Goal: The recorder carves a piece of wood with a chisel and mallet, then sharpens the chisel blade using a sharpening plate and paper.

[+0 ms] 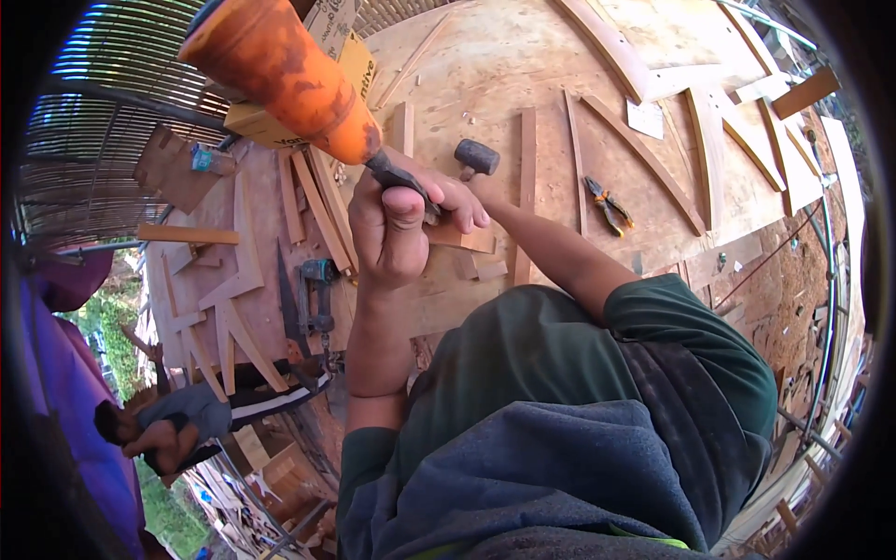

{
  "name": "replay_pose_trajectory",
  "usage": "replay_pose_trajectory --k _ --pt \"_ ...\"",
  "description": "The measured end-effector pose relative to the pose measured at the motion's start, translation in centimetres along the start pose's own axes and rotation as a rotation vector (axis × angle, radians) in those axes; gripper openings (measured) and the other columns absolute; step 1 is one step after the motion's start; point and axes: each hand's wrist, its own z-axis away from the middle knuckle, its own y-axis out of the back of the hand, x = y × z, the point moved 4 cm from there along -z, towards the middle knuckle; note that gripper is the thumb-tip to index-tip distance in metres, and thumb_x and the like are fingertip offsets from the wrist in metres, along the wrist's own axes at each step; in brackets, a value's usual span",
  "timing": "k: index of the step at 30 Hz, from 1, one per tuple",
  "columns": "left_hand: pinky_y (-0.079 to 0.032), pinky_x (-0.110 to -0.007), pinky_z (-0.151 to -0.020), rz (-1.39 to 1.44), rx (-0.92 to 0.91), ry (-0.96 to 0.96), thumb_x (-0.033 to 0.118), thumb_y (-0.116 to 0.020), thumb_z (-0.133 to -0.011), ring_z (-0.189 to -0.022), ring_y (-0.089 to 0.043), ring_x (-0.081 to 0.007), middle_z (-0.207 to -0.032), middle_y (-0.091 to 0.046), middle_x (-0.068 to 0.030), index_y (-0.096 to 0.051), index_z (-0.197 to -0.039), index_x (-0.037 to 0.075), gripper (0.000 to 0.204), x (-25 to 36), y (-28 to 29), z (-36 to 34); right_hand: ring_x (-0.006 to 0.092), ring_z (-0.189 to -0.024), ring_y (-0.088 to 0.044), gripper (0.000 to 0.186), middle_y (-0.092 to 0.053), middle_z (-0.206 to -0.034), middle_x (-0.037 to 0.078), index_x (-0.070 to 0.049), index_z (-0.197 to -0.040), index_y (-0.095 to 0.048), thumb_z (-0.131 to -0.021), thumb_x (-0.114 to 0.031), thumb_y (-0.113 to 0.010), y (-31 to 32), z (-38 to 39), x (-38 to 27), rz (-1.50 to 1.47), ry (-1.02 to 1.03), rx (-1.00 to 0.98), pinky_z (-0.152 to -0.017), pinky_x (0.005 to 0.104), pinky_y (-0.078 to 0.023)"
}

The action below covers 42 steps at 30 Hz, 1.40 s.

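My left hand (pixel 390 233) is closed round the dark metal shank of a tool (pixel 392 175), likely a chisel, whose scuffed orange handle (pixel 280 75) rises toward the camera at upper left. My right hand (pixel 448 198) reaches across behind it, its curled fingers at the metal part; what they grip is partly hidden. Below both hands lies a small wooden piece (pixel 467 241) on the plywood bench (pixel 569 65). A black-headed mallet (pixel 478 155) rests just beyond my right wrist. Orange-and-black pliers (pixel 609 205) lie farther right.
Several wooden strips (pixel 639 163) and angled frames (pixel 238 308) are spread over the bench. A yellow box (pixel 355 65) stands behind the orange handle. A teal-and-black clamp or tool (pixel 317 289) lies left of my forearm. Another person (pixel 168 429) is at the lower left, near a purple sheet (pixel 56 373).
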Motion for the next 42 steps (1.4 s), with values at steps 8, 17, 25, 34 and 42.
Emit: replay_pose_trajectory --k 8,17,25,34,42 --pt "-0.056 -0.045 -0.062 0.082 -0.119 0.011 0.046 -0.046 -0.108 -0.055 -0.061 -0.0286 -0.06 -0.057 -0.0144 -0.043 -0.1 0.006 0.041 -0.6 -1.2 -1.4 0.023 -0.054 -0.067 0.026 -0.067 -0.068 0.015 0.003 -0.076 -0.063 -0.09 -0.018 -0.066 3.1 -2.4 -2.6 -0.735 0.021 0.312 -0.053 0.0362 -0.057" --pt "-0.055 -0.041 -0.064 0.055 -0.148 0.034 0.045 -0.043 -0.11 -0.056 -0.058 -0.0239 -0.062 -0.056 -0.0128 -0.043 -0.098 0.006 0.041 -1.2 -0.7 -1.9 0.0118 -0.051 -0.059 0.023 -0.06 -0.066 0.005 0.001 -0.097 -0.064 -0.097 -0.022 -0.067 29.6 12.7 -22.7 -0.333 0.725 0.299 -0.045 0.0297 -0.048" --pt "-0.053 -0.029 -0.062 0.125 -0.059 -0.04 0.043 -0.036 -0.112 -0.063 -0.065 -0.0179 -0.086 -0.072 -0.0248 -0.042 -0.104 0.005 0.039 -1.7 -0.6 -2.5 0.0108 -0.047 -0.052 0.019 -0.054 -0.072 0.0 -0.004 -0.108 -0.056 -0.102 -0.019 -0.066 30.6 31.7 -24.7 -0.102 0.623 0.262 -0.04 0.0253 -0.044" --pt "-0.053 -0.026 -0.063 0.065 -0.113 0.02 0.044 -0.033 -0.113 -0.066 -0.067 -0.0173 -0.097 -0.073 -0.0299 -0.042 -0.103 0.004 0.042 -1.1 -1.2 -2.6 0.0012 -0.061 -0.041 0.042 -0.044 -0.079 -0.008 -0.002 -0.125 -0.058 -0.098 -0.029 -0.076 25.4 31.8 -17.7 -0.027 0.822 0.142 -0.055 0.0195 -0.036" --pt "-0.054 -0.026 -0.065 0.04 -0.12 0.049 0.048 -0.034 -0.112 -0.068 -0.069 -0.0175 -0.095 -0.074 -0.0278 -0.042 -0.103 0.005 0.045 -1.3 -1.0 -2.3 0.0006 -0.054 -0.043 0.038 -0.048 -0.074 -0.006 -0.002 -0.123 -0.059 -0.099 -0.028 -0.074 26.2 32.7 -18.0 -0.076 0.811 0.22 -0.048 0.019 -0.036"
